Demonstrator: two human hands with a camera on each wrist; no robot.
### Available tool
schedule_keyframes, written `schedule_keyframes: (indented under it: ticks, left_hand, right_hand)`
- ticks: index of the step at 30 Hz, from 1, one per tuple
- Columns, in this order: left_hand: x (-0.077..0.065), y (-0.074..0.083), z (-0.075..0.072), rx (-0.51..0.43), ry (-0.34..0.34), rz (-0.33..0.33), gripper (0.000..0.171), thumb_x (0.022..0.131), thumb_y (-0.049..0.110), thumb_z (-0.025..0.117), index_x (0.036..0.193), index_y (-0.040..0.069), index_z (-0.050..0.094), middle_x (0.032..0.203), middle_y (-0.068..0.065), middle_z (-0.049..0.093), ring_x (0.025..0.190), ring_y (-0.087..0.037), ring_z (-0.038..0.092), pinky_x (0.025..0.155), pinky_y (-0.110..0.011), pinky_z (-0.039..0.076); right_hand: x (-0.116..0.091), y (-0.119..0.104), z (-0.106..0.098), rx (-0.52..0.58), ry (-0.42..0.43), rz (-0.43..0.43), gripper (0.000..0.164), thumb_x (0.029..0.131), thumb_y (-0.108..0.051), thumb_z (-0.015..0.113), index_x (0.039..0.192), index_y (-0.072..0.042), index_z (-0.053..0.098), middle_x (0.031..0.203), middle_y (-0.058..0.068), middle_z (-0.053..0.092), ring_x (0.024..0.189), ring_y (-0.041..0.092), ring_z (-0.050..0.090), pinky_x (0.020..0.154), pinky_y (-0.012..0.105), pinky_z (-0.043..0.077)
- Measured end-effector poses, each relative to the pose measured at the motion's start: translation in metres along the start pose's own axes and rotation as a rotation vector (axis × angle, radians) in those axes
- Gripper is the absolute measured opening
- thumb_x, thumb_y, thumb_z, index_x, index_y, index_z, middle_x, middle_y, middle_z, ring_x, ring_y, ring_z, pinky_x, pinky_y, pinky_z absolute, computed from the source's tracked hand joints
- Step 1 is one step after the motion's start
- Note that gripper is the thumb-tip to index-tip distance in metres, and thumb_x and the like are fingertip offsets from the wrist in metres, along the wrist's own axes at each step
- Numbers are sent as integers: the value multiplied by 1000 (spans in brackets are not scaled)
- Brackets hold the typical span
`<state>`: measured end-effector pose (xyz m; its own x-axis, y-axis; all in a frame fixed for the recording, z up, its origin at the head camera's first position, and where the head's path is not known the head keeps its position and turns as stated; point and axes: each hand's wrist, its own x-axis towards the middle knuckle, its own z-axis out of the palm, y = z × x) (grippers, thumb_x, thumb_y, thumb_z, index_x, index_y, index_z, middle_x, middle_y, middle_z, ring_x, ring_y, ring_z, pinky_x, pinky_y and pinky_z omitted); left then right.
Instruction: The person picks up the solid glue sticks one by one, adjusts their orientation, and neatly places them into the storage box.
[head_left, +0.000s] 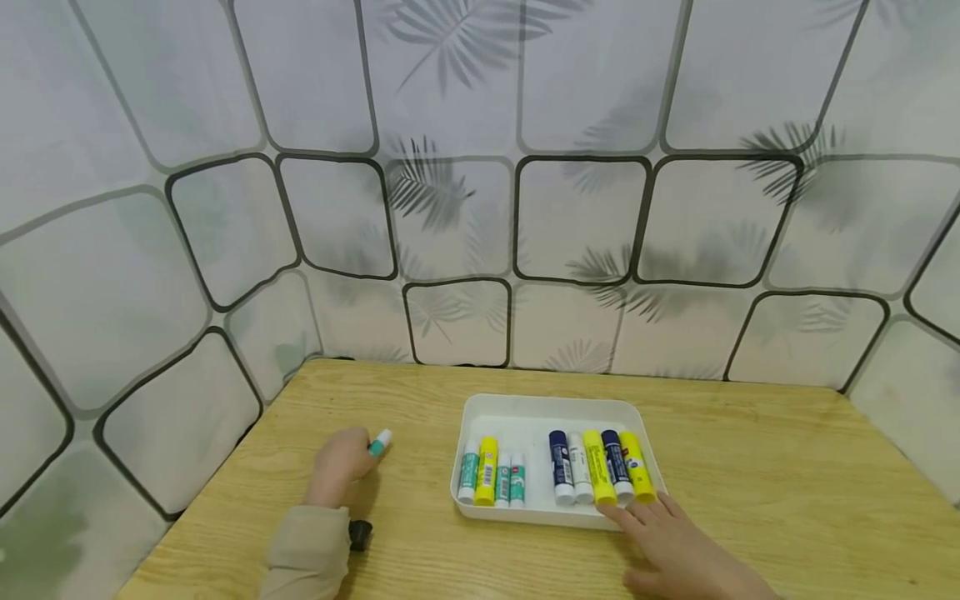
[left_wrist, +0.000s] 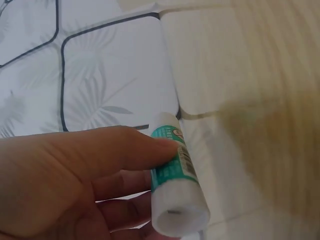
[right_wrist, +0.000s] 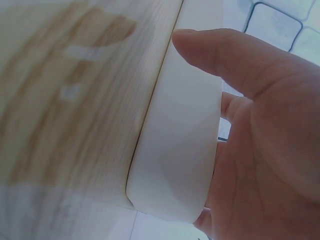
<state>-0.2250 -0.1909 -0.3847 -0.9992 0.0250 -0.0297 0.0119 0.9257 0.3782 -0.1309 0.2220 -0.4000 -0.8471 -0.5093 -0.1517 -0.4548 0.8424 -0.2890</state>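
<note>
My left hand (head_left: 339, 462) pinches a small green-and-white glue stick (left_wrist: 168, 155) between thumb and fingers, over the table left of the tray. In the left wrist view the thumb lies across its barcode label, and its hollow white end faces the camera. My right hand (head_left: 671, 546) rests at the front right rim of the white tray (head_left: 536, 517), fingers reaching over the edge near the ends of the yellow glue stick (head_left: 598, 467) and another yellow glue stick (head_left: 637, 467). In the right wrist view its thumb is spread outside the tray wall (right_wrist: 175, 135).
Inside the tray, green-and-white and yellow glue sticks (head_left: 487, 472) stand in a left group. Dark blue (head_left: 561, 467), white and yellow ones form a right group, with a gap between. A patterned curtain (head_left: 465, 325) borders the wooden table (head_left: 405, 533) behind and at the sides.
</note>
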Motion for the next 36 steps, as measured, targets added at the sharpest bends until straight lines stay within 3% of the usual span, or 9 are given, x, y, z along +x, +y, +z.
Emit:
schedule_keyframes:
  ticks: [8,15,29,36]
  left_hand:
    - [-3,26,-4,-50,11,21,14,80,12,60,72,2,53,62,-5,47,53,-17,42,47,-27,35]
    - [-6,61,-4,-96,22,65,8,76,6,60,71,3,54,59,-4,48,49,-14,43,44,-24,35]
    - [-24,143,17,-90,-4,208,14,80,10,63,74,3,52,60,-3,45,50,-13,40,43,-23,35]
    - [-27,173,36,-18,-22,215,16,80,15,64,73,5,53,58,0,45,48,-11,41,42,-21,35]
  right_hand:
    - [0,-1,-1,5,-9,8,69,74,-47,63,132,-17,40,122,7,47,115,29,39,98,57,12]
    - [0,-2,-2,6,-4,12,68,74,-46,64,131,-17,41,120,5,48,112,28,41,98,58,12]
    - [1,-2,-2,15,-14,12,69,73,-47,64,130,-17,41,120,6,48,112,28,41,97,59,12]
    - [1,-1,-2,15,-1,-4,68,73,-46,64,130,-18,41,123,7,47,114,29,40,98,58,12]
